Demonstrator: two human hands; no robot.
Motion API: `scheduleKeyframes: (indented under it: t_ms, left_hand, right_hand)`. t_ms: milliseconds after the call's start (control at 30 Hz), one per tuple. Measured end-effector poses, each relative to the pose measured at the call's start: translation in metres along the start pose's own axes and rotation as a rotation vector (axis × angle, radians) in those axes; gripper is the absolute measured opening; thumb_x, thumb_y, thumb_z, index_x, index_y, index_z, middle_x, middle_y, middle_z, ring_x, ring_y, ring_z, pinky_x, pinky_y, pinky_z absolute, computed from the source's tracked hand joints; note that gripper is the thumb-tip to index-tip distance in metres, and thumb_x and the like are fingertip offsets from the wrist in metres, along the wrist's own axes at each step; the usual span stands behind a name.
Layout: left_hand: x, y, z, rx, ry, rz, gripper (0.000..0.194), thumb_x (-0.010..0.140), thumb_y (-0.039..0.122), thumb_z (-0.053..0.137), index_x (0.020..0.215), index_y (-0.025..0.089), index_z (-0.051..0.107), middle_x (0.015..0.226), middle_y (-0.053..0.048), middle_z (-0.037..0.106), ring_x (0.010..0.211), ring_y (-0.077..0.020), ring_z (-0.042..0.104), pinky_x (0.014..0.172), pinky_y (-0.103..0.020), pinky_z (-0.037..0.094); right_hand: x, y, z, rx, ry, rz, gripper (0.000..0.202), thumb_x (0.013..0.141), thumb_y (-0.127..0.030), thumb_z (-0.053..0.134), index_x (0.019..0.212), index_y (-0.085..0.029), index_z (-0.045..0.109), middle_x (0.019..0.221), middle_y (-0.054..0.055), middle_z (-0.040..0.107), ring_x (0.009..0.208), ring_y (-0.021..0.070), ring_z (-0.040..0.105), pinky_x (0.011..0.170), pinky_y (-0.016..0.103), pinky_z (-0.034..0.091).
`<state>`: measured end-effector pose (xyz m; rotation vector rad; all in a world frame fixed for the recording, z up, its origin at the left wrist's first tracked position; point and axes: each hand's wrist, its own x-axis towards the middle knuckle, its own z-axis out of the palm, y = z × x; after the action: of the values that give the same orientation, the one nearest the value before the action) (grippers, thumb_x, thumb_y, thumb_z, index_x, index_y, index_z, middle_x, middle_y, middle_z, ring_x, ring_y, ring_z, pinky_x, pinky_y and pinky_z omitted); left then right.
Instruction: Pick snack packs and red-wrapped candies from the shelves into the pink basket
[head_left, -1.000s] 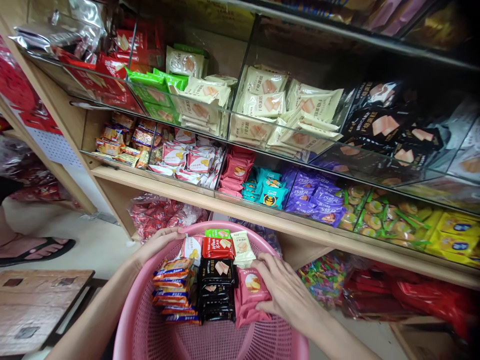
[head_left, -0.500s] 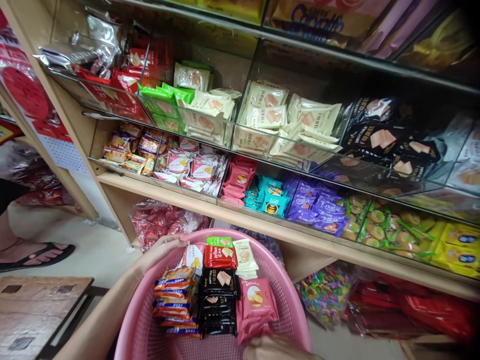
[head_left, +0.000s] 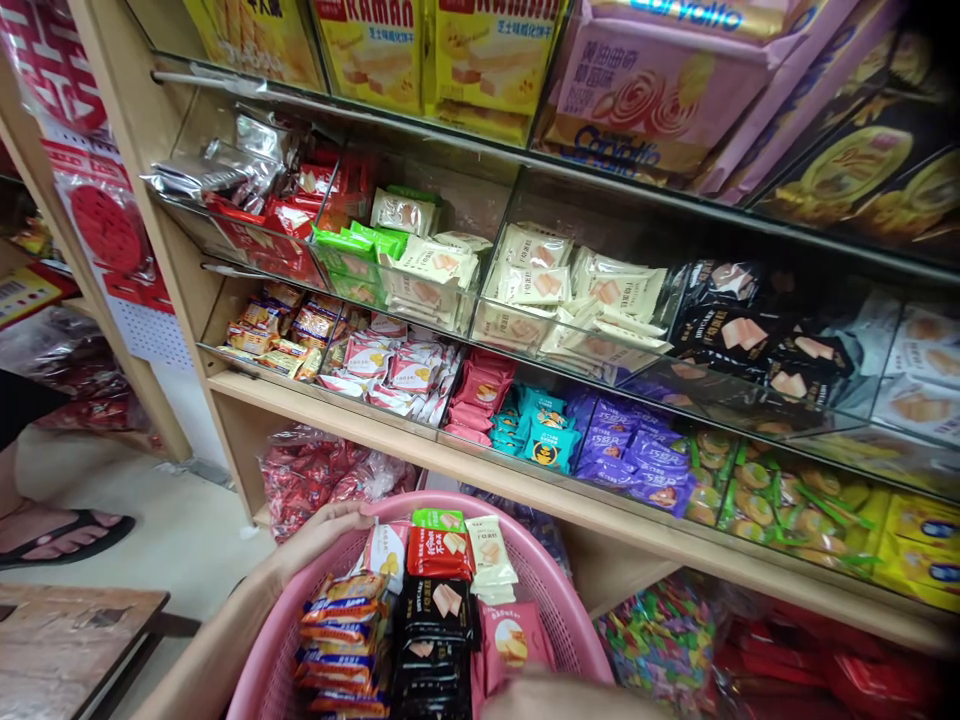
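My left hand (head_left: 319, 545) grips the far left rim of a pink plastic basket (head_left: 251, 650), its fingers partly hidden. Inside, wrapped snacks stand in rows: orange-and-blue packets (head_left: 345, 640) on the left, black cake packets (head_left: 435, 640) in the middle, pink packets (head_left: 514, 635) on the right. Behind them sit a white packet (head_left: 382, 555), a red packet (head_left: 440, 552), a green packet (head_left: 439, 519) and cream packets (head_left: 491, 555). Blurred at the bottom edge, my right hand (head_left: 551, 695) is over the front of the pink packets; its fingers cannot be made out.
Shelves ahead have clear bins of snacks, including teal packets (head_left: 544, 430) and purple packets (head_left: 637, 455). Bagged goods (head_left: 322, 480) lie beneath. A wooden stool (head_left: 71, 640) and another person's sandalled foot (head_left: 60, 535) are at left.
The view has tilted up, so the shelves and basket appear lower and more of the upper shelf shows. My left hand stays on the rim; my right hand remains by the pink packets.
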<state>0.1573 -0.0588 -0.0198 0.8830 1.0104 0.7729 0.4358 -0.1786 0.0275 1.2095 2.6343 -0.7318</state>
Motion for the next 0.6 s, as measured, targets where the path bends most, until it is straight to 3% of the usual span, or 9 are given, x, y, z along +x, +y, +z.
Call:
scheduleKeyframes:
  t_ms: [33, 133, 233, 300, 433, 600]
  left_hand:
    - [0.001, -0.001, 0.0, 0.005, 0.004, 0.006, 0.026, 0.063, 0.033, 0.073, 0.073, 0.016, 0.057, 0.067, -0.003, 0.066, 0.056, -0.0144, 0.06, 0.053, -0.022, 0.045]
    - [0.004, -0.006, -0.003, 0.019, 0.042, 0.005, 0.027, 0.063, 0.034, 0.073, 0.077, 0.014, 0.061, 0.069, -0.005, 0.067, 0.056, -0.0145, 0.06, 0.053, -0.022, 0.045]
    - [0.006, -0.008, -0.004, 0.012, 0.065, -0.002, 0.028, 0.062, 0.034, 0.073, 0.077, 0.014, 0.061, 0.067, -0.004, 0.066, 0.055, -0.0142, 0.059, 0.052, -0.022, 0.045]
    - [0.005, -0.007, -0.004, 0.005, 0.047, 0.006, 0.028, 0.061, 0.034, 0.074, 0.075, 0.014, 0.06, 0.065, -0.003, 0.065, 0.053, -0.0139, 0.058, 0.051, -0.022, 0.044]
    - [0.002, -0.003, -0.002, -0.011, 0.005, 0.021, 0.032, 0.057, 0.036, 0.075, 0.075, 0.013, 0.06, 0.065, -0.003, 0.065, 0.053, -0.0145, 0.058, 0.051, -0.023, 0.044]
    - [0.003, -0.002, -0.001, -0.009, 0.003, 0.03, 0.032, 0.057, 0.037, 0.074, 0.073, 0.013, 0.058, 0.062, -0.002, 0.064, 0.051, -0.0132, 0.056, 0.049, -0.021, 0.041]
  right_hand:
    - [0.003, -0.003, -0.018, -0.007, 0.055, -0.011, 0.02, 0.083, -0.032, 0.052, 0.097, -0.031, 0.065, 0.078, -0.004, 0.067, 0.069, 0.0136, 0.061, 0.059, 0.024, 0.046]
    - [0.02, -0.005, -0.079, -0.119, 0.437, 0.104, 0.023, 0.089, -0.028, 0.043, 0.096, -0.025, 0.064, 0.083, 0.001, 0.067, 0.076, 0.0144, 0.059, 0.067, 0.026, 0.042]
    - [0.043, 0.013, -0.13, -0.327, 0.768, 0.313, 0.023, 0.09, -0.024, 0.04, 0.091, -0.019, 0.063, 0.086, 0.006, 0.065, 0.083, 0.0186, 0.056, 0.072, 0.03, 0.037]
    - [0.058, 0.031, -0.149, -0.481, 0.904, 0.444, 0.023, 0.089, -0.023, 0.04, 0.09, -0.018, 0.062, 0.088, 0.009, 0.065, 0.087, 0.0222, 0.054, 0.072, 0.033, 0.034]
    - [0.084, 0.059, -0.159, -0.544, 0.932, 0.639, 0.023, 0.088, -0.026, 0.041, 0.089, -0.017, 0.063, 0.091, 0.011, 0.065, 0.091, 0.0248, 0.053, 0.074, 0.035, 0.033]
    - [0.105, 0.067, -0.163, -0.492, 0.914, 0.711, 0.028, 0.087, -0.029, 0.041, 0.082, -0.017, 0.066, 0.092, 0.013, 0.066, 0.095, 0.0265, 0.054, 0.077, 0.036, 0.033]
